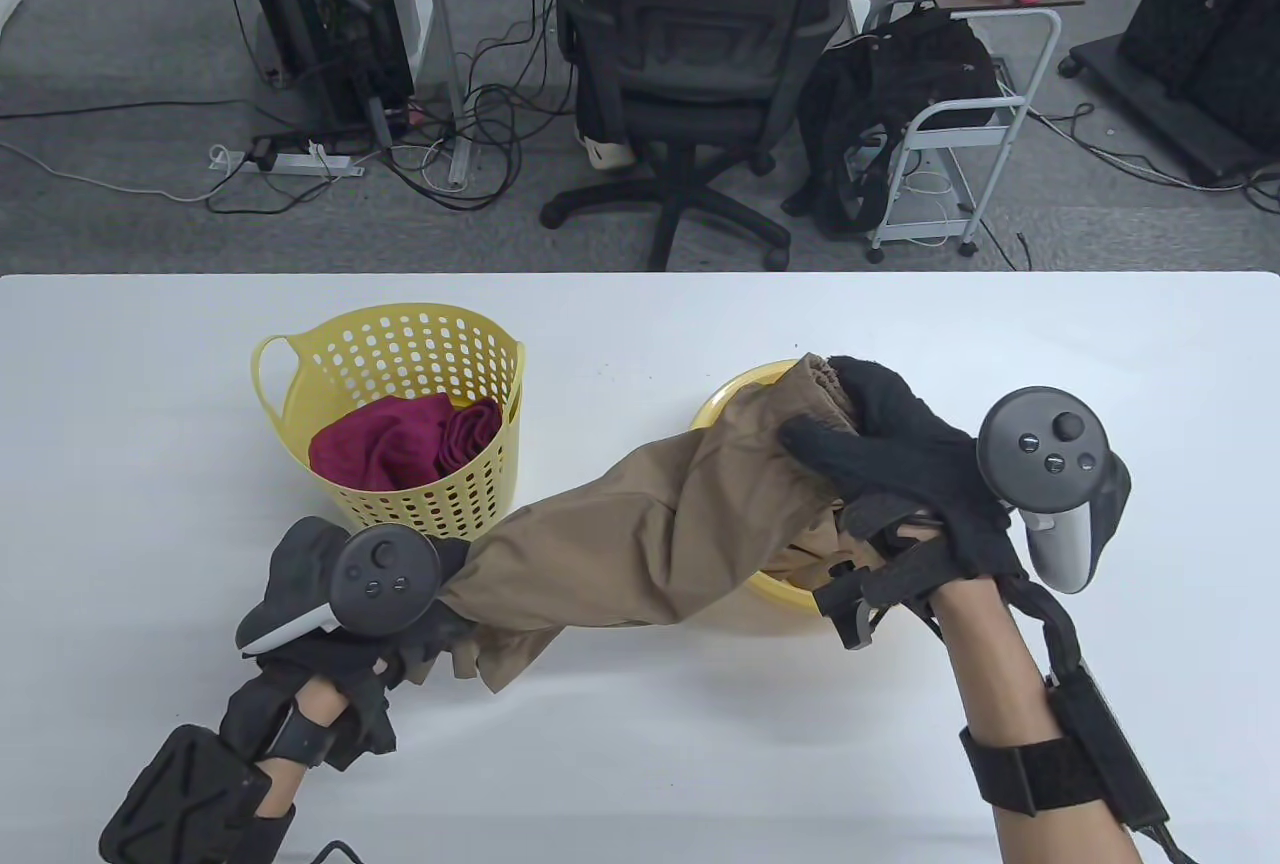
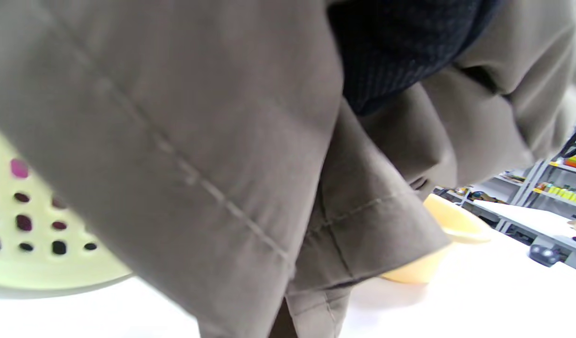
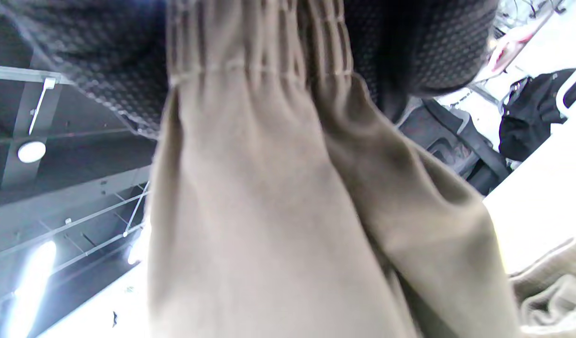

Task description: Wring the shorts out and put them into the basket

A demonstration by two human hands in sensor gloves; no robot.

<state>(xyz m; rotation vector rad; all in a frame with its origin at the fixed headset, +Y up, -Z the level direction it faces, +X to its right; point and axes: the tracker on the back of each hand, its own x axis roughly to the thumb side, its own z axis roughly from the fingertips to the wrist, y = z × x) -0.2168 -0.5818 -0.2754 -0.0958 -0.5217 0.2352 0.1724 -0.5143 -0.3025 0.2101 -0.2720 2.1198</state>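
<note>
Tan shorts point(image 1: 650, 534) stretch between both hands above the table. My right hand point(image 1: 870, 449) grips the elastic waistband end over a yellow bowl point(image 1: 715, 409). My left hand point(image 1: 420, 624) grips the leg end near the front of the yellow perforated basket point(image 1: 400, 344). In the left wrist view the shorts point(image 2: 198, 164) fill the frame, with the basket point(image 2: 29, 253) at left and the bowl point(image 2: 452, 225) behind. In the right wrist view the gathered waistband of the shorts point(image 3: 269, 188) hangs from my gloved fingers point(image 3: 410, 42).
The basket holds a dark red cloth point(image 1: 400, 439). The white table point(image 1: 1100, 354) ends at a far edge, with an office chair point(image 1: 690, 64), cables and a small cart point(image 1: 960, 124) on the floor beyond.
</note>
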